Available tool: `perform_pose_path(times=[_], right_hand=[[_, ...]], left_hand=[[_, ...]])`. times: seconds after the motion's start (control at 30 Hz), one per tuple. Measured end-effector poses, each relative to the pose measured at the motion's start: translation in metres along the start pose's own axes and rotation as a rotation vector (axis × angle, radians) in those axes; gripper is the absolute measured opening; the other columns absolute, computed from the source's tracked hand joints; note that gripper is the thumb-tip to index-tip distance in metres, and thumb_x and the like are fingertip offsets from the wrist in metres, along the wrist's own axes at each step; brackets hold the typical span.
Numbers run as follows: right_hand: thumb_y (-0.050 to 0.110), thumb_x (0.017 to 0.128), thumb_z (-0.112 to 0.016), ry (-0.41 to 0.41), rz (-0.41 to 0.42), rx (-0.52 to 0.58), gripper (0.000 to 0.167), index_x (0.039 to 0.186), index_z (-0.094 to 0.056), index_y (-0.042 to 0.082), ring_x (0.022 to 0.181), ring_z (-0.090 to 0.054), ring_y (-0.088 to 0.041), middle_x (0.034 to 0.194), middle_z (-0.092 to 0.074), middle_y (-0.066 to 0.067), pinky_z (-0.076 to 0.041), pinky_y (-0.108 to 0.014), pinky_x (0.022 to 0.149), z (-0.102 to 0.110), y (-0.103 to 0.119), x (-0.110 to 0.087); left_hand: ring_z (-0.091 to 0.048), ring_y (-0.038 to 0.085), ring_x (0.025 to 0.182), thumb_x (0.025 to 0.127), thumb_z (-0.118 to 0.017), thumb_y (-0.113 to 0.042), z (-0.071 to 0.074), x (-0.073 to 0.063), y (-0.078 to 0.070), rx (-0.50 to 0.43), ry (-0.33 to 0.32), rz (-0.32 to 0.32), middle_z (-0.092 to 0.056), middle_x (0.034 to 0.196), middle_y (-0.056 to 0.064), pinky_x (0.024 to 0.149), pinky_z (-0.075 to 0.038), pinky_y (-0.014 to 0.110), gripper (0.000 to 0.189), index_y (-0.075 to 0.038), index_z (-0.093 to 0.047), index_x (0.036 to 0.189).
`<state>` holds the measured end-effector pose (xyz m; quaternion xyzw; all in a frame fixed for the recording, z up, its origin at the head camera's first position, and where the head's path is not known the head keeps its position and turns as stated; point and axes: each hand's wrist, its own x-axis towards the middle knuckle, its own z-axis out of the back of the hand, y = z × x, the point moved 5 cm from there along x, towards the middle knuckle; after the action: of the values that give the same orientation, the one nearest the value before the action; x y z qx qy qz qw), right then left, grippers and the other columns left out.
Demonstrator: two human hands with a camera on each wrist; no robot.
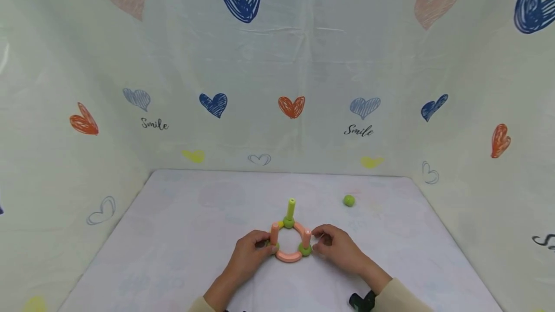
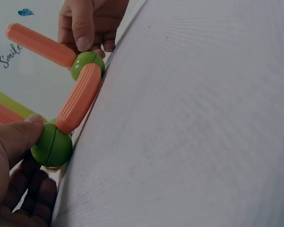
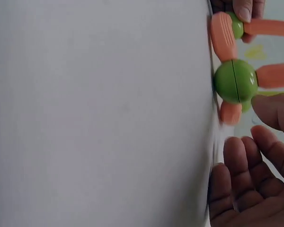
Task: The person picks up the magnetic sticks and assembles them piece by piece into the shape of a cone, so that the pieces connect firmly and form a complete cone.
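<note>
A toy ring of curved orange pieces and green balls (image 1: 288, 222) lies on the table, with a yellow bit at its back left. From the balls rise two orange sticks (image 1: 275, 233) and, at the back, one yellow-green stick (image 1: 291, 208). At the ring's left, my left hand (image 1: 250, 252) pinches a green ball (image 2: 52, 144), thumb on top; part of the ball is covered by the hand. My right hand (image 1: 340, 248) is beside the front-right green ball (image 3: 235, 81). Its thumb tip is at that ball, and its other fingers are apart from it, loosely bent.
A loose green ball (image 1: 349, 200) lies at the back right of the white table (image 1: 195, 215). A black object (image 1: 362, 301) shows by the right sleeve. A white curtain (image 1: 277, 61) printed with hearts stands behind the table and along its sides.
</note>
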<state>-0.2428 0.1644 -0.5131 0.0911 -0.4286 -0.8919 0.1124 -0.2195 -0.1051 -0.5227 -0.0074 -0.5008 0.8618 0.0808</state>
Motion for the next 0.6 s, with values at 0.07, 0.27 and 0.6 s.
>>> perform_pose_path(times=[0.07, 0.27, 0.6], right_hand=[[0.017, 0.093, -0.08, -0.088, -0.055, 0.0, 0.028, 0.12, -0.072, 0.012, 0.091, -0.061, -0.014, 0.104, -0.068, 0.001, -0.053, -0.024, 0.073, 0.012, -0.005, 0.005], [0.019, 0.098, -0.077, -0.336, -0.123, -0.026, 0.034, 0.127, -0.069, 0.004, 0.099, -0.061, -0.02, 0.11, -0.069, -0.007, -0.051, -0.023, 0.077, 0.056, -0.026, 0.022], [0.025, 0.104, -0.068, -0.379, -0.123, -0.064, 0.048, 0.147, -0.059, 0.006, 0.13, -0.052, -0.038, 0.144, -0.054, -0.022, -0.046, -0.055, 0.105, 0.101, -0.045, 0.044]], left_hand=[[-0.065, 0.015, 0.105, 0.09, -0.085, -0.026, -0.001, 0.0, 0.001, 0.0, 0.002, 0.008, -0.073, 0.11, -0.005, 0.09, -0.057, 0.03, 0.026, -0.014, -0.078, 0.111], [-0.065, 0.015, 0.106, 0.09, -0.085, -0.027, -0.002, 0.0, 0.002, 0.003, 0.01, 0.023, -0.072, 0.111, -0.005, 0.091, -0.057, 0.031, 0.027, -0.014, -0.077, 0.112], [-0.066, 0.014, 0.105, 0.089, -0.086, -0.029, -0.003, 0.0, 0.004, -0.002, -0.003, 0.013, -0.072, 0.111, -0.007, 0.09, -0.056, 0.03, 0.026, -0.017, -0.078, 0.11]])
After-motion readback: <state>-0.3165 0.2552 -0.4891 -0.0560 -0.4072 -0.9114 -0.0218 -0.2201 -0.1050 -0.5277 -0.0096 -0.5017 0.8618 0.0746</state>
